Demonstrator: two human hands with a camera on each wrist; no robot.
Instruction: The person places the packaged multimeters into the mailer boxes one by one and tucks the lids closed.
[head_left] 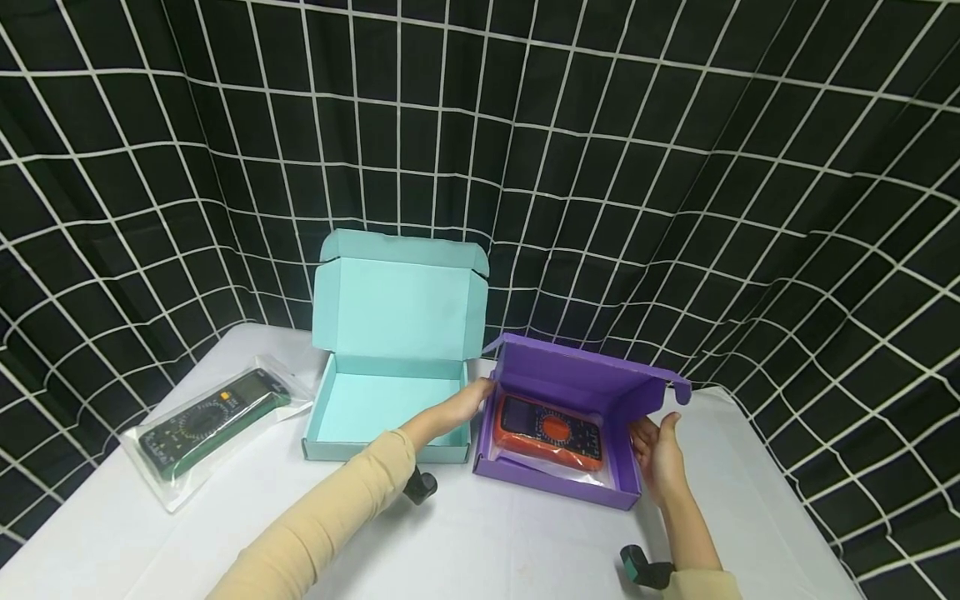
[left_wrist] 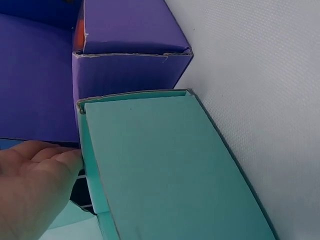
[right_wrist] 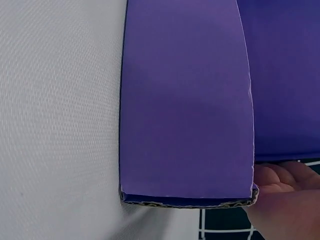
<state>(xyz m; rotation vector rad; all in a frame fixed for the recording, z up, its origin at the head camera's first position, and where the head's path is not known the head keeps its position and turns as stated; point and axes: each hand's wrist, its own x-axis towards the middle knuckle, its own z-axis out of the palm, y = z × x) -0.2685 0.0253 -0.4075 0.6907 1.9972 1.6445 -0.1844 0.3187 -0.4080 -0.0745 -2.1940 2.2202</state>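
A purple cardboard box [head_left: 557,492] stands with its lid [head_left: 577,367] tilted part-way over it. Inside lies an orange-and-black multimeter [head_left: 551,429] in clear plastic. My left hand [head_left: 461,404] reaches across the teal box, its fingertips at the left side of the purple lid. In the left wrist view, the fingers [left_wrist: 45,152] sit at the edge of a purple flap, beside the teal box wall. On the other side, my right hand [head_left: 662,454] touches the lid's right side with its fingers, thumb raised. The right wrist view shows those fingers [right_wrist: 280,177] partly hidden behind the box.
A teal box [head_left: 390,312] stands left of the purple one, its lid upright and its light bottom showing. Farther left, a black-and-green multimeter [head_left: 213,421] lies in a clear bag on the white table [head_left: 480,550]. A black cloth with white grid lines [head_left: 480,125] hangs behind.
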